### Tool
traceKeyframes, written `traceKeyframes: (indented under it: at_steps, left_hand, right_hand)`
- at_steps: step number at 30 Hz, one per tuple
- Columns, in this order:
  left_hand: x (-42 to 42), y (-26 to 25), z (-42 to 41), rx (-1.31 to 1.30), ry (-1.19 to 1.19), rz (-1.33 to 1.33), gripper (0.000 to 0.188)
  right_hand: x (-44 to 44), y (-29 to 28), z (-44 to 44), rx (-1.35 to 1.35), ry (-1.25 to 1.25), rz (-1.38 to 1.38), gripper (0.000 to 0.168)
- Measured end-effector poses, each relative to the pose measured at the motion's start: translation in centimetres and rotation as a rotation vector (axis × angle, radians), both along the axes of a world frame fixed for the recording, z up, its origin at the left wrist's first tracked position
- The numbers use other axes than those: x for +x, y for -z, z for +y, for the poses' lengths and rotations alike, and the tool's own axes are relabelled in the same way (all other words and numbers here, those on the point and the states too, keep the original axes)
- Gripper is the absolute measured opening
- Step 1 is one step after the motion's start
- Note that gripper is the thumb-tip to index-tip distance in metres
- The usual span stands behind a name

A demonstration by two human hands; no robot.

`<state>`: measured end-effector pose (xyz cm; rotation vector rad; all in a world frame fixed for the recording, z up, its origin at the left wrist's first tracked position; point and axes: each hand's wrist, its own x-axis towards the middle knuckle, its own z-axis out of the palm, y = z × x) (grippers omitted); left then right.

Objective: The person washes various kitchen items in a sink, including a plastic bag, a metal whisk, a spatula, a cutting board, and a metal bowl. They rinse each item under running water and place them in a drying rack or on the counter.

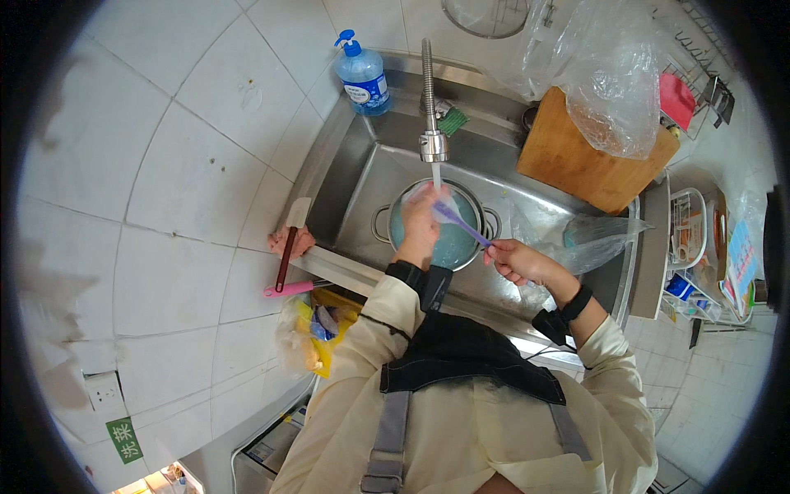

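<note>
Water runs from the faucet (434, 145) onto my left hand (421, 216), which is above a steel two-handled pot (378, 223) in the sink (364, 185). My left hand is closed around pale, wet material (445, 196); whether it is cloth or plastic I cannot tell. Against that material lies the broad end of a purple spatula-like utensil (460, 222). My right hand (518, 259) pinches the utensil's thin end, right of the pot. Cloudy bluish water (453, 247) fills the pot below. My left fingertips are partly hidden.
A blue pump bottle (364, 86) stands at the sink's back left corner. A wooden cutting board (586, 154) under a clear plastic bag (617, 80) covers the right rim. Another clear bag (580, 247) lies in the basin. A white-bladed spatula (290, 247) rests on a pink cloth (301, 242) at left.
</note>
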<state>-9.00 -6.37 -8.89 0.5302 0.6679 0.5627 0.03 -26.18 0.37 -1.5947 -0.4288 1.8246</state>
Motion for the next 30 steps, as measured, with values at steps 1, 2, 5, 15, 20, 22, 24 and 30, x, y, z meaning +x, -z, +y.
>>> traceKeyframes:
  at_steps: [1, 2, 5, 15, 20, 22, 24, 30]
  left_hand:
    - [0.0, 0.1, 0.3, -0.003, -0.06, -0.083, 0.027]
    - [-0.3, 0.1, 0.5, -0.016, -0.076, -0.064, 0.028]
    - [-0.2, -0.2, 0.1, -0.046, -0.267, -0.208, 0.023]
    - [-0.3, -3.8, 0.9, -0.297, -0.133, -0.146, 0.043]
    - [-0.7, -4.3, 0.3, -0.171, -0.107, -0.291, 0.048]
    - [-0.2, -4.1, -0.7, -0.205, -0.109, -0.227, 0.046]
    - [0.3, -3.7, -1.3, -0.176, -0.082, -0.201, 0.045]
    - [-0.6, -2.9, -0.6, 0.169, -0.035, -0.079, 0.046]
  right_hand:
    - [0.0, 0.2, -0.4, 0.054, -0.008, -0.067, 0.027]
    - [-0.2, 0.5, -0.6, 0.071, -0.029, -0.103, 0.027]
    - [-1.0, 1.3, -0.1, 0.252, -0.138, -0.598, 0.025]
    - [-1.8, 0.8, 4.7, 0.343, -0.238, -1.795, 0.03]
    - [-1.8, 1.6, 6.2, 0.475, -0.112, -1.812, 0.034]
    - [-2.2, 2.3, 8.1, 0.544, -0.072, -1.699, 0.035]
    - [-2.8, 2.8, 10.7, 0.39, -0.073, -1.542, 0.041]
    - [-3.7, 3.8, 14.2, 0.388, -0.061, -1.469, 0.049]
